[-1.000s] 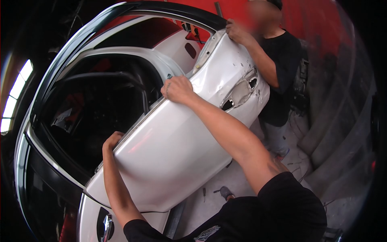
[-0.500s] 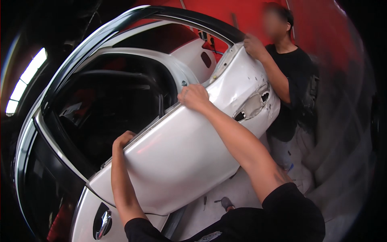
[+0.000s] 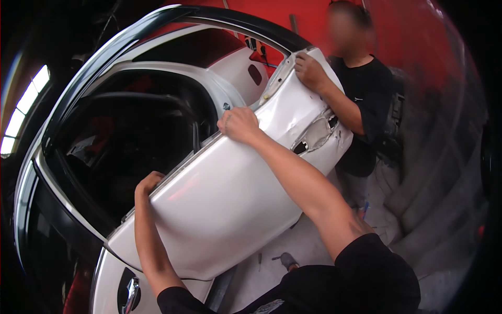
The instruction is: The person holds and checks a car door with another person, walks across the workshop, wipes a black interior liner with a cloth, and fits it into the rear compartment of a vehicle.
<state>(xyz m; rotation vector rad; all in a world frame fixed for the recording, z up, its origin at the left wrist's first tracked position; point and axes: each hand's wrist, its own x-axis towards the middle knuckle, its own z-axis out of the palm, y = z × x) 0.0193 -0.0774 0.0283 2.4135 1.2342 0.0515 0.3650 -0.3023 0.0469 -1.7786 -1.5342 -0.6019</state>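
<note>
A white car door [image 3: 225, 193] with a black window frame [image 3: 94, 68] stretches diagonally before me. My left hand [image 3: 149, 182] is hooked over its window sill at the near end, fingertips hidden behind the edge. Farther along that sill, my right hand [image 3: 239, 124] is closed over the edge, with its fingers curled to the inner side. Toward the far end, the door skin has a rough-edged handle recess [image 3: 316, 134] with dark holes and chipped paint around it. A co-worker's hand [image 3: 310, 72] grips the door's far upper corner.
A co-worker in a black shirt [image 3: 361, 94] stands at the far end. The white car body [image 3: 222, 83] lies behind the door. Below left is another door's chrome handle [image 3: 132, 294]. Thin tools [image 3: 260, 258] lie on the pale floor [image 3: 251, 282]; plastic sheeting [image 3: 439, 172] hangs at right.
The door and both my hands appear slightly farther left in the view, my grip unchanged. The co-worker's hand has shifted left and a little lower at the door's far corner.
</note>
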